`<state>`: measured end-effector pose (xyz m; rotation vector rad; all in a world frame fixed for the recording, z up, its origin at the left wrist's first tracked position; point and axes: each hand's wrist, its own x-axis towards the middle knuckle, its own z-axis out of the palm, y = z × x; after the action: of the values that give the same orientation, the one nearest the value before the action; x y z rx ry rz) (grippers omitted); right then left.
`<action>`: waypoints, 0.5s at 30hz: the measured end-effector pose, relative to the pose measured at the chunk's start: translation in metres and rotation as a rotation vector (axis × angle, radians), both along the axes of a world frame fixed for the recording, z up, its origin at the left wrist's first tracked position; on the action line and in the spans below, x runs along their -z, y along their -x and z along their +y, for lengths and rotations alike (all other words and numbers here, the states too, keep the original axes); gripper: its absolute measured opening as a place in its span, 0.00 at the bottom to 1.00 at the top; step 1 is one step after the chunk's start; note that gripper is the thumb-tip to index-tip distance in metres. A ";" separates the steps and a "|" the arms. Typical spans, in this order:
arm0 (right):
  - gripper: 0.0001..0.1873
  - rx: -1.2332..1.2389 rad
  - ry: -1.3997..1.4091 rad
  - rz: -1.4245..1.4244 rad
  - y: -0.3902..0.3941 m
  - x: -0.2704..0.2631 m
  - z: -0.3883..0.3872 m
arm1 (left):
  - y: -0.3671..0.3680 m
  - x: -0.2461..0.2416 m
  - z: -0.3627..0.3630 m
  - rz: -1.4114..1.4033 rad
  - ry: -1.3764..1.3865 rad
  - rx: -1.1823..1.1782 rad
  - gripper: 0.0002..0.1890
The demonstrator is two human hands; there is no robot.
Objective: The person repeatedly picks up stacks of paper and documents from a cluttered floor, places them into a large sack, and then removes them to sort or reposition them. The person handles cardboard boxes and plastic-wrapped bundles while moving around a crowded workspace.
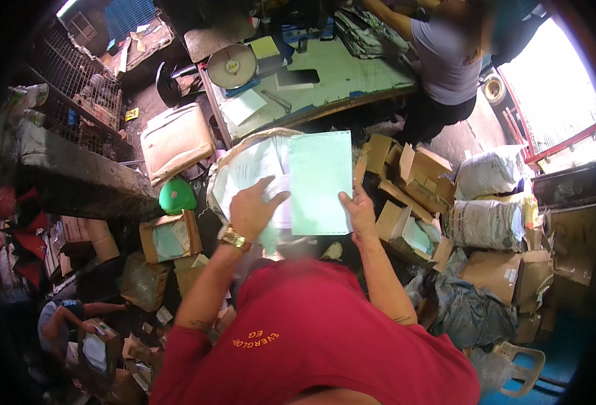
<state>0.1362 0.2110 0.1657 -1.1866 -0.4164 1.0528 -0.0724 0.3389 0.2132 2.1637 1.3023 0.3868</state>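
A pale green paper folder or stack of sheets (321, 182) is upright before my chest, its right edge pinched by my right hand (361, 210) with the thumb in front. To its left, my left hand (257, 205) has its fingers spread and appears to hold nothing. Whether its fingertips touch the papers behind cannot be told. Below and behind both hands, an open sack (221, 169) contains white printed sheets (250, 164). A torn pale green scrap (268, 238) shows under my left wrist.
Beyond the sack, a green-topped table (348, 76) bears a dial scale (232, 67), a phone (298, 77) and a paper bundle (366, 33). One person (445, 61) stands there; another (57, 324) handles a box lower left. Cardboard boxes (422, 177) and filled sacks (483, 225) crowd the right.
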 end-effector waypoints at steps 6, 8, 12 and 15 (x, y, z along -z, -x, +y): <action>0.18 -0.086 0.040 -0.013 -0.001 -0.027 0.016 | -0.065 -0.020 -0.038 0.131 -0.066 0.038 0.53; 0.19 -0.228 0.139 -0.015 -0.008 -0.038 0.015 | -0.067 -0.015 -0.042 -0.034 0.086 0.023 0.53; 0.27 -0.432 0.054 -0.390 -0.005 -0.051 0.013 | -0.067 0.003 -0.040 -0.364 0.230 -0.042 0.41; 0.36 -0.621 -0.005 -0.541 0.008 -0.052 0.018 | -0.060 0.013 -0.034 -0.696 0.721 -0.230 0.30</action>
<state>0.1278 0.2290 0.2173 -1.3696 -1.2699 1.2354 -0.0122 0.3045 0.1998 1.1329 1.0507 0.5833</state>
